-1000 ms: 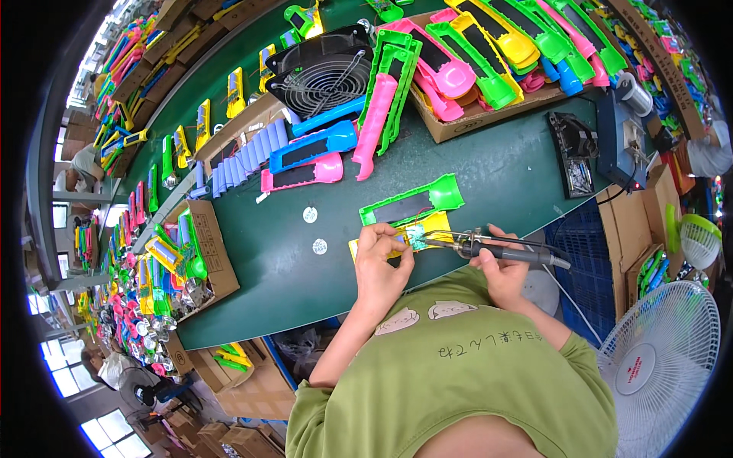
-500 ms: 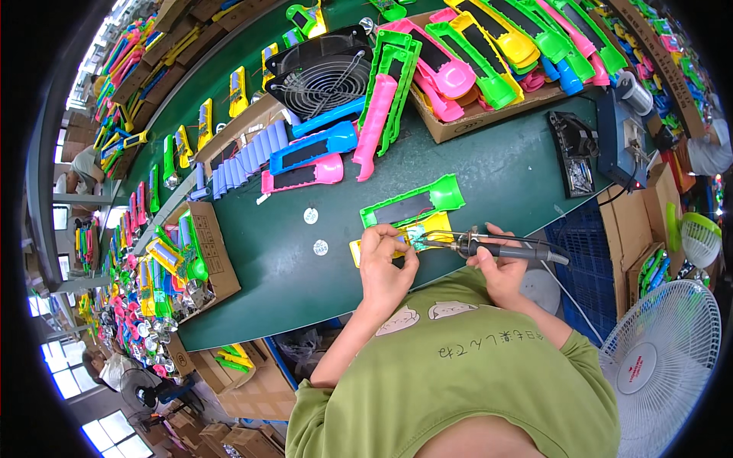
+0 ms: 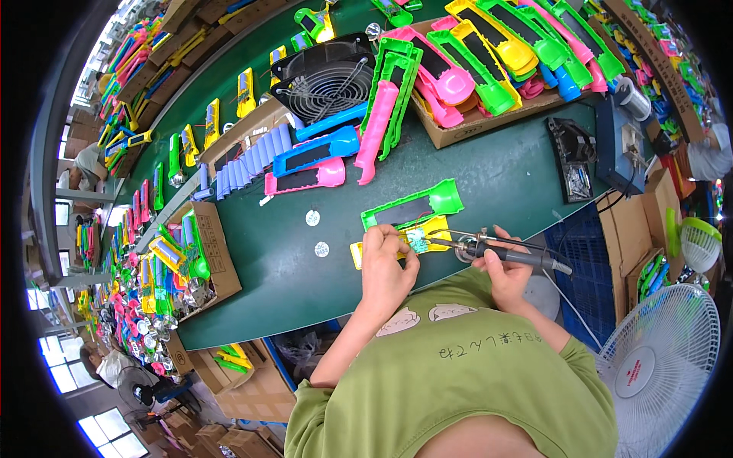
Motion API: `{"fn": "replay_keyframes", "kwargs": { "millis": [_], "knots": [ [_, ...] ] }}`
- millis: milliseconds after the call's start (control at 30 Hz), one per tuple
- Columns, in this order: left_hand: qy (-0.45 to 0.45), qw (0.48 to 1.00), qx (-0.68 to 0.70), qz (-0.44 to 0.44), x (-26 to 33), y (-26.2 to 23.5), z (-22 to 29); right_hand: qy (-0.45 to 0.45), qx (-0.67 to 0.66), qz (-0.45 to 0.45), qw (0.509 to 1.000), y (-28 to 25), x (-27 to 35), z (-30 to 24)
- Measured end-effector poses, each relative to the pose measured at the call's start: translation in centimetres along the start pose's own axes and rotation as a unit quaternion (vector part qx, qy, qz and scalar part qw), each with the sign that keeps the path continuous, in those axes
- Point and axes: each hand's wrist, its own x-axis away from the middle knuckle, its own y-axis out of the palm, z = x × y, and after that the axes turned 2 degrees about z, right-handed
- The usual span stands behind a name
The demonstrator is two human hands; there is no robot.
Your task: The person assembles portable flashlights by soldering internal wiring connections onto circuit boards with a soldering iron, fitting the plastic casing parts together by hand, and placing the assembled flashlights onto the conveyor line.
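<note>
My right hand point(image 3: 508, 276) is closed round the dark grip of a soldering iron point(image 3: 527, 256) with a thin metal feed tube along it. Its tip points left, by a small green circuit board point(image 3: 418, 240) in a yellow plastic housing point(image 3: 437, 227). On the housing's left part, my left hand point(image 3: 388, 263) has thumb and fingers pinched together; what they hold is too small to make out. A green plastic housing point(image 3: 447, 200) with a dark panel lies just beyond the yellow one.
A cardboard box point(image 3: 443, 136) of colourful housings stands at the back right, a black fan point(image 3: 328, 88) at the back. Blue cylindrical cells point(image 3: 252, 159) lie left of the fan. Further right are a blue soldering unit point(image 3: 617, 141) and a white fan point(image 3: 660, 366). Another box point(image 3: 221, 248) stands left.
The soldering iron and my right hand have shifted slightly right, drawing the tip back from the middle of the board. My left hand keeps its pinch in nearly the same place.
</note>
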Motion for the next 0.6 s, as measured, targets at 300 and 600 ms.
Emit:
{"fn": "replay_keyframes", "kwargs": {
  "millis": [300,600],
  "knots": [
    [-0.006,0.999,0.036,-0.004,0.6,-0.5,0.0,-0.069,0.044,0.004,0.997,-0.3,0.2,0.5],
    [-0.486,0.652,0.577,0.070,7.3,-3.6,-2.0,0.011,-0.011,0.019,1.000,-0.1,0.4,0.1]
  ]
}}
